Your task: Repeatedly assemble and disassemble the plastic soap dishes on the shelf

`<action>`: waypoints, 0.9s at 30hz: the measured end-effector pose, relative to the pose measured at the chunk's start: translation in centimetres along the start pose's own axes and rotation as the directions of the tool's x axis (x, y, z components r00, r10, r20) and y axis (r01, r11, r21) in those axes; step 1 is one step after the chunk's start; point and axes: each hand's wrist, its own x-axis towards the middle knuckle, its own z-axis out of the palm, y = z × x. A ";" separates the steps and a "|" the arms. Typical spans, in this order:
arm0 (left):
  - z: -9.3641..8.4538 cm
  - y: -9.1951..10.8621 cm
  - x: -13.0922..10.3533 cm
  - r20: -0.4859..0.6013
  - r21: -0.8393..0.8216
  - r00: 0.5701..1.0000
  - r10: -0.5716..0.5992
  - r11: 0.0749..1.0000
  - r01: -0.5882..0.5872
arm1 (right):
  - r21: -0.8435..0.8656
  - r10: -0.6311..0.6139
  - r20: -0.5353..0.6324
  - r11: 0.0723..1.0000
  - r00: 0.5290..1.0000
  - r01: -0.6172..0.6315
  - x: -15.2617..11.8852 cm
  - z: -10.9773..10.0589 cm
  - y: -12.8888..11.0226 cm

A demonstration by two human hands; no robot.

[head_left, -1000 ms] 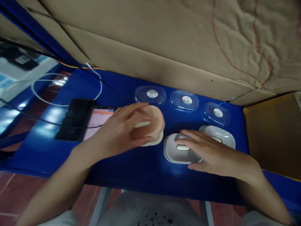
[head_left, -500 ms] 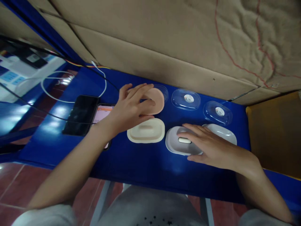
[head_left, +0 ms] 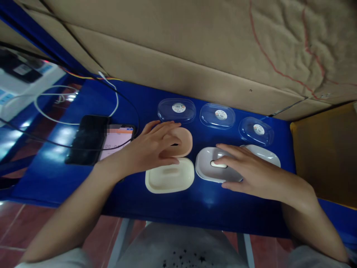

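My left hand (head_left: 152,147) spans a peach oval plastic dish (head_left: 185,141), fingers at its far rim and thumb at the near one. A cream dish (head_left: 170,178) lies against it on the near side. My right hand (head_left: 248,167) reaches across a greyish-white dish (head_left: 203,163), thumb by its near rim and fingers toward the far rim. Its index finger touches a small white oval piece (head_left: 220,164) in the middle. Partly hidden behind this hand is another white dish (head_left: 264,156).
Three clear lids with round stickers, the left (head_left: 167,111), middle (head_left: 208,115) and right (head_left: 248,130), lie along the back. Two phones, one black (head_left: 86,141) and one lit (head_left: 118,139), and cables are at left. A cardboard wall (head_left: 181,44) rises behind the blue table (head_left: 167,206).
My left hand and the peach dish have come nearer to me, and the cream dish has shifted nearer too. The left lid now shows fully. My right hand has hardly moved.
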 end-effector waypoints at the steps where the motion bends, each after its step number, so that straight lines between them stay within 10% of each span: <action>1: 0.0 0.4 0.0 -0.013 0.011 1.000 0.008 1.000 -0.008 | -0.005 -0.005 -0.007 1.000 1.000 0.005 0.1 0.0 0.0; 10: 2.5 7.6 0.4 -0.115 0.103 0.951 0.287 0.956 -0.276 | 0.013 -0.035 -0.061 0.999 0.998 0.036 -0.5 -0.4 0.4; 17: 3.4 8.0 -0.1 -0.112 0.229 0.923 0.369 0.913 -0.337 | -0.131 -0.002 -0.300 0.991 0.954 -0.039 1.0 -1.1 3.6; 27: 5.0 9.4 -1.0 0.045 0.153 0.871 0.490 0.858 -0.490 | -0.095 -0.047 -0.155 0.995 0.987 0.032 2.1 -0.4 4.6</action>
